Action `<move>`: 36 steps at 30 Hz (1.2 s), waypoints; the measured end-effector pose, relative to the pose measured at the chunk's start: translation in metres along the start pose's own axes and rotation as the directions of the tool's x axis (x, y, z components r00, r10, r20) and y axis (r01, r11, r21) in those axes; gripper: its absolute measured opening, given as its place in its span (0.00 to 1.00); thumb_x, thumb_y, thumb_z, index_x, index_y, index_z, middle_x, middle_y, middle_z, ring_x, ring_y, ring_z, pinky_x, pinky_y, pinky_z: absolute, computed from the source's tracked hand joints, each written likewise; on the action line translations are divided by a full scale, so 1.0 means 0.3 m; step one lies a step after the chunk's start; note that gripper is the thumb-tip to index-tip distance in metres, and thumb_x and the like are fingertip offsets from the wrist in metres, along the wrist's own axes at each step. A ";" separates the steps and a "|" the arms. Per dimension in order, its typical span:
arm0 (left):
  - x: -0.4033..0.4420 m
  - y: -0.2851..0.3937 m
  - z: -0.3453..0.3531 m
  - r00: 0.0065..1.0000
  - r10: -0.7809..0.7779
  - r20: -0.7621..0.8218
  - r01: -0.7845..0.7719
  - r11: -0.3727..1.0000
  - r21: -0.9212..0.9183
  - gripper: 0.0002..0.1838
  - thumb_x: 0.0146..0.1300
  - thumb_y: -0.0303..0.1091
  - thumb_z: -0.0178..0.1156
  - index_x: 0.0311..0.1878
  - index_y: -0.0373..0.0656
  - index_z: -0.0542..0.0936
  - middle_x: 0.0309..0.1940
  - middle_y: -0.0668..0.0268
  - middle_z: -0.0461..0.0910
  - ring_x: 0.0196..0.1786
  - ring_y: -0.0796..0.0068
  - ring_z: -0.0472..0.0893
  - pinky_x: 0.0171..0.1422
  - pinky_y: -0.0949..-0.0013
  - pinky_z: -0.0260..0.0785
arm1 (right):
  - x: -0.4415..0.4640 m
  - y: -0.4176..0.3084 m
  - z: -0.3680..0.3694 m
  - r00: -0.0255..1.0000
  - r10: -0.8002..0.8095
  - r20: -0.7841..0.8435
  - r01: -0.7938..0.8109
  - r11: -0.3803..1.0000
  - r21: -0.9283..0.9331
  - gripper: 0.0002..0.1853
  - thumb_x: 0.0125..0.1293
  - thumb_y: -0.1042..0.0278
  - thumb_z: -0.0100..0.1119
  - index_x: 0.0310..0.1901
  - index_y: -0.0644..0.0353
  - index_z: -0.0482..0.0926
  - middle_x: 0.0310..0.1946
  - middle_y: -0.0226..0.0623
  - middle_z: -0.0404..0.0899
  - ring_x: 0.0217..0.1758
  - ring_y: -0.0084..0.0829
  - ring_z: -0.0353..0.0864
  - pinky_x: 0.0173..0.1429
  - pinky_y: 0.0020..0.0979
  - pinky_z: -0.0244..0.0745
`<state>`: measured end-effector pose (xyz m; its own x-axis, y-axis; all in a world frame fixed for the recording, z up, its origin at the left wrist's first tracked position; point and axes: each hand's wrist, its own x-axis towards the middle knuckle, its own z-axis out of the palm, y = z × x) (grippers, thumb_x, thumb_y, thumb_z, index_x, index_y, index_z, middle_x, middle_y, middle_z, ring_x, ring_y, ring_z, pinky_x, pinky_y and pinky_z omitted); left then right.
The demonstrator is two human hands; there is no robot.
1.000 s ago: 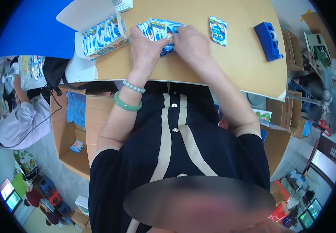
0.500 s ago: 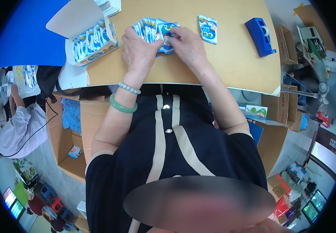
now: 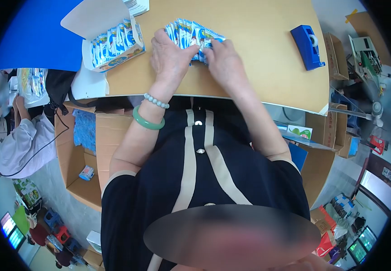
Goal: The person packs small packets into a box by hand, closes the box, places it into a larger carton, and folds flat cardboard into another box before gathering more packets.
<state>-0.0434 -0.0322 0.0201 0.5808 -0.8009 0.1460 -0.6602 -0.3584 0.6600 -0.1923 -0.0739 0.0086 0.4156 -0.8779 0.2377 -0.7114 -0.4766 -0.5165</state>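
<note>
A row of blue-and-white snack packets [image 3: 185, 32] stands packed together on the tan tabletop. My left hand [image 3: 170, 56] grips the row from its left side, thumb against the front, with a beaded bracelet and a green bangle on that wrist. On the right, my right hand [image 3: 224, 61] has its fingers closed on the end packet [image 3: 208, 36], which leans at a slant against the others. Its fingertips are partly hidden by the packets. To the left, an open white carton [image 3: 130, 50] holds several similar packets in a tight row.
A blue tape dispenser [image 3: 307, 47] stands on the right of the table [image 3: 267, 58]. Blue sheeting [image 3: 28, 34] lies at the far left. Below the table edge sits an open cardboard box [image 3: 80, 180]. Another person [image 3: 26, 144] in a pale top is at the left.
The single packet that lay apart on the right of the table is gone from there. A slanted packet now shows at the row's right end under my right hand. The view has shifted slightly.
</note>
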 end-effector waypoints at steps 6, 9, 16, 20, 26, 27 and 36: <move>0.072 -0.052 -0.038 0.955 -0.131 0.266 0.282 0.678 -0.678 0.42 0.51 0.47 0.76 0.61 0.31 0.67 0.47 0.47 0.80 0.48 0.51 0.82 0.50 0.56 0.77 | -0.008 -0.083 -0.021 0.998 0.058 0.017 -0.058 0.996 0.062 0.25 0.70 0.50 0.58 0.55 0.66 0.75 0.44 0.54 0.77 0.46 0.54 0.81 0.49 0.45 0.79; 0.080 -0.068 -0.073 0.961 -0.088 0.263 0.257 0.643 -0.721 0.37 0.55 0.45 0.74 0.58 0.30 0.70 0.43 0.50 0.83 0.46 0.55 0.84 0.47 0.59 0.78 | 0.010 -0.085 -0.041 0.996 0.052 0.069 -0.049 0.998 -0.032 0.26 0.70 0.48 0.59 0.55 0.66 0.75 0.44 0.54 0.77 0.45 0.54 0.82 0.50 0.45 0.79; 0.123 -0.118 -0.044 0.974 0.009 0.227 0.062 0.951 -0.302 0.24 0.59 0.36 0.73 0.52 0.33 0.77 0.40 0.59 0.86 0.47 0.69 0.85 0.49 0.67 0.78 | 0.039 -0.097 -0.067 0.970 0.113 0.216 -0.100 0.993 -0.069 0.29 0.70 0.46 0.58 0.58 0.67 0.74 0.43 0.54 0.78 0.48 0.53 0.82 0.51 0.46 0.78; 0.092 -0.079 -0.118 0.940 -0.025 0.340 0.174 0.893 -0.414 0.20 0.58 0.30 0.73 0.51 0.35 0.79 0.42 0.63 0.86 0.45 0.75 0.84 0.50 0.71 0.78 | 0.042 -0.087 -0.068 0.971 0.108 0.212 -0.099 0.994 -0.052 0.31 0.71 0.43 0.55 0.59 0.66 0.74 0.45 0.55 0.79 0.50 0.53 0.82 0.53 0.46 0.78; 0.080 -0.161 -0.131 0.847 0.110 0.521 0.352 0.619 -0.703 0.18 0.64 0.28 0.68 0.56 0.38 0.79 0.43 0.67 0.85 0.45 0.80 0.83 0.51 0.74 0.76 | 0.099 -0.094 -0.089 0.951 0.127 0.281 -0.106 0.990 -0.089 0.34 0.71 0.38 0.51 0.60 0.65 0.73 0.48 0.56 0.78 0.52 0.54 0.81 0.56 0.47 0.76; 0.083 -0.164 -0.123 0.850 0.107 0.516 0.350 0.617 -0.705 0.18 0.64 0.28 0.68 0.56 0.38 0.79 0.43 0.67 0.85 0.45 0.80 0.83 0.51 0.74 0.76 | 0.110 -0.102 -0.096 0.939 0.152 0.308 -0.115 0.984 -0.134 0.34 0.71 0.38 0.50 0.60 0.65 0.74 0.48 0.56 0.78 0.52 0.54 0.81 0.56 0.47 0.76; 0.167 -0.079 -0.005 0.901 0.127 0.414 0.197 0.732 -0.653 0.22 0.58 0.39 0.70 0.50 0.34 0.80 0.40 0.57 0.86 0.41 0.66 0.85 0.48 0.65 0.78 | 0.138 -0.068 -0.076 0.937 0.213 0.276 -0.166 0.969 -0.182 0.28 0.72 0.43 0.49 0.55 0.63 0.75 0.49 0.58 0.77 0.54 0.55 0.79 0.59 0.47 0.74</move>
<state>0.0021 -0.0631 0.0128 0.2424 -0.9660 -0.0903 -0.0577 -0.1072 0.9926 -0.1735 -0.1014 0.0479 0.3949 -0.9116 -0.1142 -0.8615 -0.3243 -0.3907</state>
